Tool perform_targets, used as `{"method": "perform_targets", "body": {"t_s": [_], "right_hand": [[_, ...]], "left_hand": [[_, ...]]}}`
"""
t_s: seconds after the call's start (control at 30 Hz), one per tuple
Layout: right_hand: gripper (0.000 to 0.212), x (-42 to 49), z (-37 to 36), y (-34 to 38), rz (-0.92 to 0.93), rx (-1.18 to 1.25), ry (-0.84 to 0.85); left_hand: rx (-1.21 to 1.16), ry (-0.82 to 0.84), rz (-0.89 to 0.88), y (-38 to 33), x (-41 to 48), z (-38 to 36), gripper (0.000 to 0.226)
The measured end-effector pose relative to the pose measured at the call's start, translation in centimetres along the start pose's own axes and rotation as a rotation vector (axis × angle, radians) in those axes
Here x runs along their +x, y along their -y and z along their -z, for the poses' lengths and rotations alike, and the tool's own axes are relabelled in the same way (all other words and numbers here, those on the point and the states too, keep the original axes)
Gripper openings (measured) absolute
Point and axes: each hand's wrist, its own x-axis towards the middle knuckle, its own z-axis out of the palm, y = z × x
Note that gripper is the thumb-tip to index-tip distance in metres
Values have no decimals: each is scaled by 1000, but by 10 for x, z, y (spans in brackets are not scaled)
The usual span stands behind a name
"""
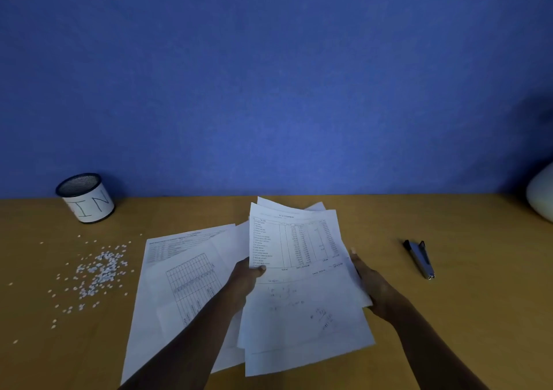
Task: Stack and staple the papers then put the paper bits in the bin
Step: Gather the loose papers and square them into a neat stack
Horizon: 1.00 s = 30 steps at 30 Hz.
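Observation:
A loose stack of printed papers (302,285) is held above the wooden desk, its sheets fanned and not squared. My left hand (246,279) pinches the stack's left edge, thumb on top. My right hand (374,288) grips the right edge from beneath. More printed sheets (182,282) lie flat on the desk to the left, partly under my left forearm. A pile of small white paper bits (98,273) is scattered at the left. The mesh bin (85,198), wrapped in a white label, stands at the back left. A dark stapler (420,259) lies at the right.
The wooden desk (449,315) runs up to a blue wall at the back. A pale rounded object (541,192) sits at the far right edge. Stray paper bits reach towards the desk's left front.

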Motion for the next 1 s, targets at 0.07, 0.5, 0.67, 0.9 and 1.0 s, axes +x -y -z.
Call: {"method": "perform_targets", "body": {"t_s": [0.07, 0.5, 0.67, 0.9, 1.0], "right_hand": [[41, 5, 2, -1, 4, -84, -3], [28, 13, 16, -20, 235, -213, -141], [29, 13, 24, -21, 256, -152, -122], [29, 13, 30, -20, 252, -49, -122], [26, 10, 31, -18, 251, 2, -101]], "left_hand": [[3, 5, 20, 3, 2, -1, 40], [49, -367, -3, 1, -2, 32, 21], [411, -694, 98, 12, 0, 98, 53], [277, -706, 272, 35, 13, 148, 112], [106, -640, 174, 29, 0, 140, 84]]}}
